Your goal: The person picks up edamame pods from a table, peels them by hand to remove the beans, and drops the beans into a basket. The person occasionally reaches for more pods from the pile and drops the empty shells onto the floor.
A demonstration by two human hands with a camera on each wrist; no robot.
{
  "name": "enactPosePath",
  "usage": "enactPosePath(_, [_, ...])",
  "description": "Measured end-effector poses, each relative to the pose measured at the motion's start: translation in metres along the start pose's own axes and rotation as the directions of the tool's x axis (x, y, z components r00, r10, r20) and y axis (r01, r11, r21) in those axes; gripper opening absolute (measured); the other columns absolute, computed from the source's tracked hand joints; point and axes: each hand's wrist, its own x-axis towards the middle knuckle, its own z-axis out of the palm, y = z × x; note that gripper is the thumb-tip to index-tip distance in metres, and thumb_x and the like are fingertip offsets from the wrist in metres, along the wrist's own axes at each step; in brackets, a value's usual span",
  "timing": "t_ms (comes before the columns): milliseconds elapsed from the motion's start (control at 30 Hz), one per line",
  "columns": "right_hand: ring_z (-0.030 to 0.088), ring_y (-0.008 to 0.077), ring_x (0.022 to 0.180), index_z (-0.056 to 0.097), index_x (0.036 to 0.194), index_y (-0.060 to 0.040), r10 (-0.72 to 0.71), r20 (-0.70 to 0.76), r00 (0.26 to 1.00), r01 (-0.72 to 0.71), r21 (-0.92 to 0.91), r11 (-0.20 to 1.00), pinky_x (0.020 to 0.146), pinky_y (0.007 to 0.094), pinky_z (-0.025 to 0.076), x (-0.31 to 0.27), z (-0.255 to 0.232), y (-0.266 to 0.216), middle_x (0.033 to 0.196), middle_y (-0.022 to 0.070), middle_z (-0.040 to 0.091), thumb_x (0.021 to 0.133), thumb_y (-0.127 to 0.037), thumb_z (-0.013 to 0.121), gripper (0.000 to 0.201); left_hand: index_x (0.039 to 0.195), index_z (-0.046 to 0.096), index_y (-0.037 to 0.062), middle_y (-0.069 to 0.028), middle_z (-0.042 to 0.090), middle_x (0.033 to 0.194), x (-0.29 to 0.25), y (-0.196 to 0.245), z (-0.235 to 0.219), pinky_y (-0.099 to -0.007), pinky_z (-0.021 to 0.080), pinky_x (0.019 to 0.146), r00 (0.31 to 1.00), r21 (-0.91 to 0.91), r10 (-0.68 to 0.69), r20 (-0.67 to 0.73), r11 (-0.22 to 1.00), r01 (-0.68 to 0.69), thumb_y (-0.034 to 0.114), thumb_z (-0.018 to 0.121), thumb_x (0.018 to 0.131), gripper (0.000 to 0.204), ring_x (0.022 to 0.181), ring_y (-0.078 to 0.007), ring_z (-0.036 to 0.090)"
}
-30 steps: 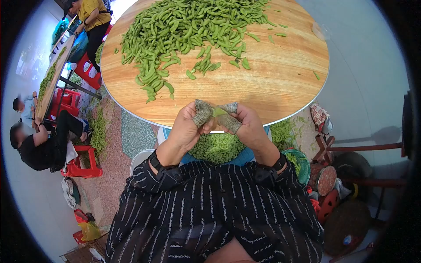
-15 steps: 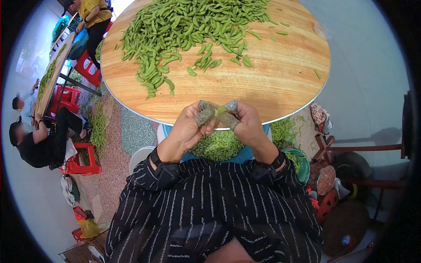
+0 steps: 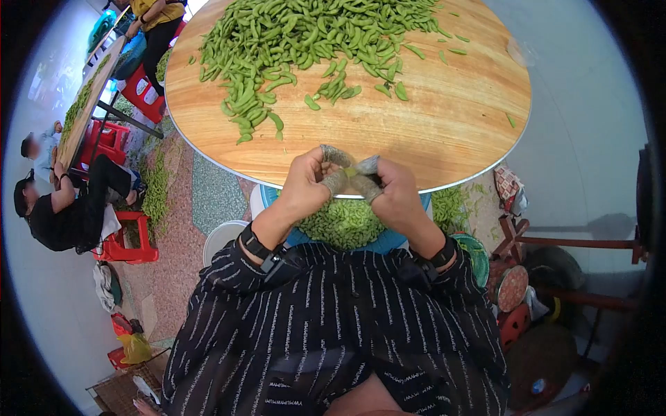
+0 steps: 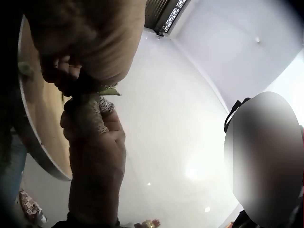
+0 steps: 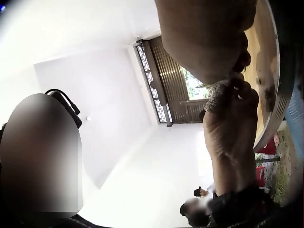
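Note:
Between the two hands, at the near rim of the round wooden table (image 3: 444, 149), is a small green soybean pod (image 3: 351, 170). My left hand (image 3: 303, 186) pinches it from the left with thumb and forefinger. From the right, my right hand (image 3: 400, 197) pinches the same pod. Grey speckled covers sleeve the thumb and forefinger of both hands. A green tip of the pod (image 4: 112, 91) sticks out beyond the fingers in the left wrist view. Below the hands, a blue basin (image 3: 387, 243) holds a heap of shelled green beans (image 3: 340, 223).
A large pile of soybean pods (image 3: 298, 41) covers the table's far side, with a few strays nearer. A white bucket (image 3: 223, 239) stands at lower left, a green basket (image 3: 473, 258) at lower right. Other people sit and stand by a second table (image 3: 87, 104) on the left.
Both hands stay together at the table's rim, with the left hand turned and shifted slightly up. Less of the pod shows between the fingertips. The head view has shifted a little.

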Motion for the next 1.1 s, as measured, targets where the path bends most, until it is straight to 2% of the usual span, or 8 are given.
enactPosePath(67, [0.048,0.0065,0.066,0.054,0.086,0.0006,0.197,0.101,0.975,-0.219,0.328,0.919,0.058,0.0224,0.040,0.000,-0.005,0.006,0.072,-0.0008,0.055,0.077,-0.005,0.058,0.011,0.090,0.053,0.0016,-0.0002,0.056,0.079,0.003,0.001,-0.005,-0.0188,0.041,0.060,0.999,-0.032,-0.033,0.010,0.999,0.034,-0.003,0.057,0.073,0.019,0.068,-0.0056,0.051])
enactPosePath(133, [0.049,0.0068,0.067,0.054,0.088,0.0011,0.247,0.111,0.963,-0.271,0.380,0.884,0.059,0.0219,0.040,-0.004,-0.012,0.011,0.073,-0.0005,0.056,0.078,-0.005,0.057,0.012,0.090,0.052,0.0013,-0.0009,0.056,0.078,0.004,0.008,-0.014,-0.0202,0.042,0.059,0.987,-0.135,-0.156,0.040,0.978,0.160,-0.004,0.055,0.074,0.017,0.068,-0.0075,0.052])
enactPosePath(300, [0.050,0.0075,0.070,0.053,0.094,0.0027,0.269,0.147,0.952,-0.307,0.438,0.845,0.062,0.0208,0.041,-0.003,-0.011,-0.001,0.079,0.0018,0.056,0.079,-0.005,0.055,0.017,0.091,0.051,-0.0001,-0.0041,0.058,0.077,0.002,0.019,-0.010,-0.0225,0.046,0.059,0.994,-0.256,-0.109,-0.001,0.961,0.105,-0.005,0.054,0.075,0.017,0.066,-0.0106,0.055])
enactPosePath(600, [0.050,0.0073,0.070,0.055,0.091,0.0018,0.211,0.146,0.967,-0.251,0.373,0.893,0.061,0.0231,0.042,0.005,-0.004,-0.003,0.078,0.0039,0.058,0.078,-0.008,0.056,0.016,0.091,0.051,0.0017,-0.0077,0.060,0.074,-0.003,0.021,-0.001,-0.0206,0.047,0.050,0.996,-0.197,-0.080,-0.044,0.978,0.070,0.000,0.057,0.076,0.016,0.059,-0.0117,0.058])
enactPosePath(800, [0.053,0.0299,0.062,0.054,0.082,-0.0005,0.027,0.038,0.999,-0.026,-0.031,0.999,0.055,0.0354,0.040,0.012,0.000,0.002,0.070,0.0159,0.054,0.068,-0.004,0.054,0.015,0.095,0.050,-0.0006,-0.0060,0.058,0.082,0.001,0.021,-0.005,-0.0217,0.047,0.061,0.988,-0.095,-0.155,-0.013,0.984,0.153,-0.006,0.054,0.075,0.021,0.071,-0.0112,0.057])
enactPosePath(867, [0.049,0.0381,0.065,0.052,0.078,-0.0005,-0.104,-0.038,0.994,0.090,-0.262,0.961,0.056,0.0407,0.039,0.015,0.004,-0.004,0.068,0.0186,0.051,0.062,-0.001,0.050,0.016,0.095,0.050,-0.0009,-0.0052,0.057,0.082,0.005,0.009,-0.007,-0.0213,0.045,0.061,0.998,-0.006,-0.028,-0.057,1.000,0.028,-0.007,0.053,0.075,0.021,0.072,-0.0102,0.056])
enactPosePath(1000, [0.048,0.0390,0.066,0.051,0.076,-0.0010,-0.121,-0.006,0.993,0.115,-0.277,0.954,0.056,0.0430,0.038,0.019,0.006,0.003,0.066,0.0191,0.050,0.059,-0.002,0.049,0.017,0.095,0.050,-0.0014,-0.0049,0.056,0.083,0.005,0.011,-0.010,-0.0212,0.044,0.060,0.994,-0.006,-0.076,-0.074,0.997,0.075,-0.009,0.052,0.074,0.022,0.072,-0.0095,0.055])
enactPosePath(1100, [0.052,0.0307,0.061,0.052,0.079,-0.0007,-0.042,0.053,0.998,0.049,-0.137,0.989,0.053,0.0376,0.040,0.019,0.013,0.031,0.066,0.0136,0.054,0.065,0.000,0.050,0.015,0.094,0.051,-0.0010,-0.0044,0.056,0.080,0.011,0.003,-0.021,-0.0212,0.044,0.059,0.999,-0.032,-0.033,-0.001,0.999,0.033,-0.008,0.054,0.073,0.023,0.071,-0.0093,0.055])
